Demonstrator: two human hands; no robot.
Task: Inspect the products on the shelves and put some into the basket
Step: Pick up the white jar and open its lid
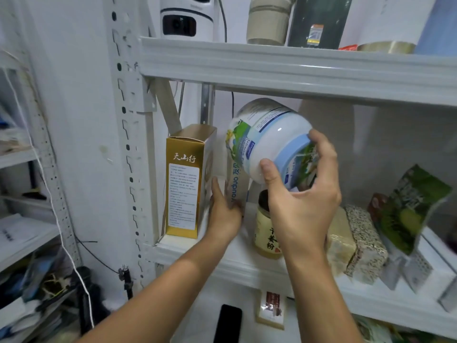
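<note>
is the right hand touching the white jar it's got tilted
Touching. The head view shows the right hand gripping the tilted white jar, thumb and fingers curled round its blue-lidded end.

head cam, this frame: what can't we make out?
- Basket: not in the head view at all.
- Left hand fingertips: hidden behind the white carton with blue lettering; grip unclear.
- Yellow-labelled jar with dark lid: label partly covered by the right hand.
- Tilted white plastic tub with blue band: print too blurred to read.
- Gold box: fine print too small.
</note>
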